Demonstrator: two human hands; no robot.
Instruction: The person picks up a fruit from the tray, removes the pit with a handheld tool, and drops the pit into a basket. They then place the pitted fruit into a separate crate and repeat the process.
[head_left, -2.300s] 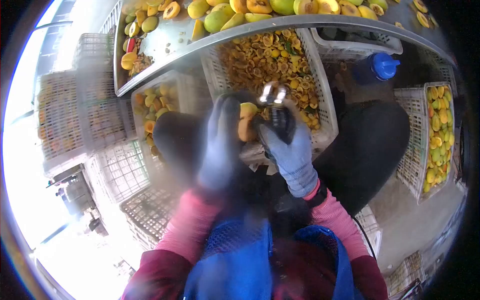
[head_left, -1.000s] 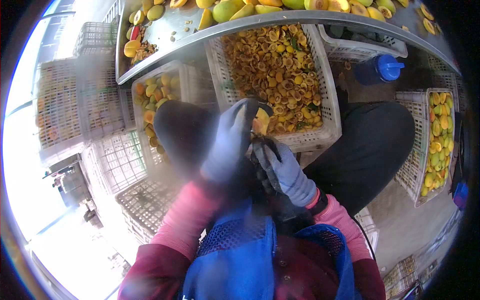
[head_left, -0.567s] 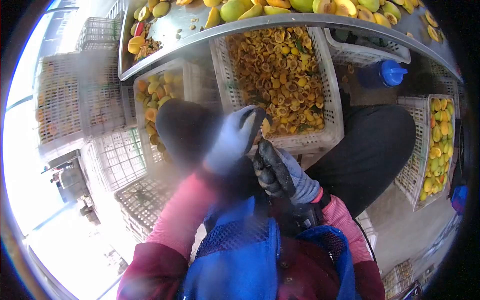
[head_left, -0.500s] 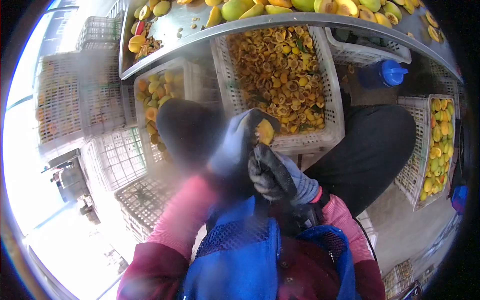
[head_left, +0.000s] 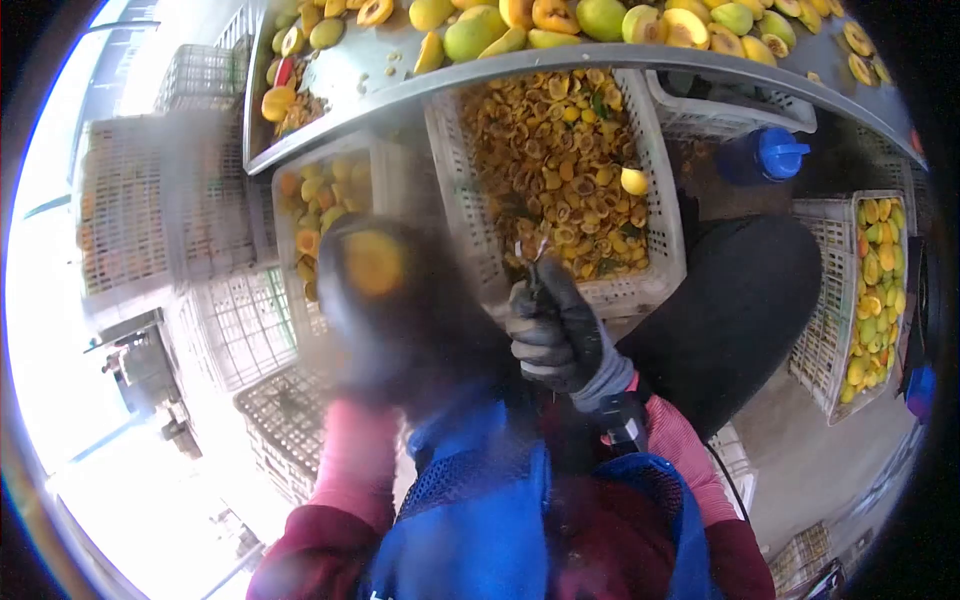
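Note:
My left hand [head_left: 352, 325], gloved and smeared by motion, is over my left knee. A cut peach half [head_left: 374, 263] shows in it, its orange inside facing up. My right hand [head_left: 553, 340], in a grey and black glove, is wrapped round a small pair of pliers [head_left: 533, 258] whose two metal prongs point up and apart, with nothing visible between them. The pliers are just in front of the near end of a white crate [head_left: 668, 215] full of peach scraps and stones. A bright yellow piece [head_left: 633, 181] appears at that crate's right side.
A metal table [head_left: 390, 90] across the top carries whole and cut peaches. Crates of peaches stand at the left [head_left: 375, 160] and right [head_left: 822, 310]. A blue jug [head_left: 765, 156] is on the floor. Stacked crates [head_left: 120, 200] rise at far left.
My left hand has swung left, away from my right hand, carrying the peach half. The pliers' prongs now show clearly. A bright yellow piece has appeared at the scrap crate's right side.

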